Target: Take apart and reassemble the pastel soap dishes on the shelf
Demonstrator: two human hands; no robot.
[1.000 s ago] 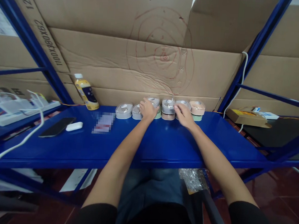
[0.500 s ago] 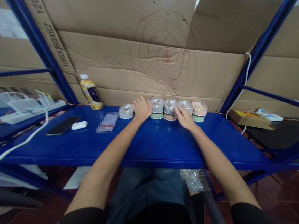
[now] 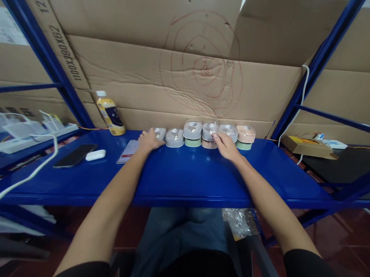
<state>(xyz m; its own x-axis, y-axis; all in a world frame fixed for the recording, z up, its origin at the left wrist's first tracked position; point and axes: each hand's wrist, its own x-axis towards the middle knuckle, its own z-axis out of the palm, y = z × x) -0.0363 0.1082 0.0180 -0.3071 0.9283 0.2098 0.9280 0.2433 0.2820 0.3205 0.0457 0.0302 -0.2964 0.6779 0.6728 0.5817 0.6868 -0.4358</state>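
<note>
While the leftmost grey case point(image 3: 161, 133) is partly covered by the left hand point(image 3: 149, 141), its fingers bent, the grey-over-pink stack point(image 3: 208, 136) is met at its right edge by the right hand point(image 3: 225, 145), loosely curled. Whether either is gripped cannot be told. Between the hands, a lone grey case point(image 3: 175, 138) and a grey-over-green stack point(image 3: 193, 135) are supported by the blue shelf point(image 3: 185, 174).
</note>
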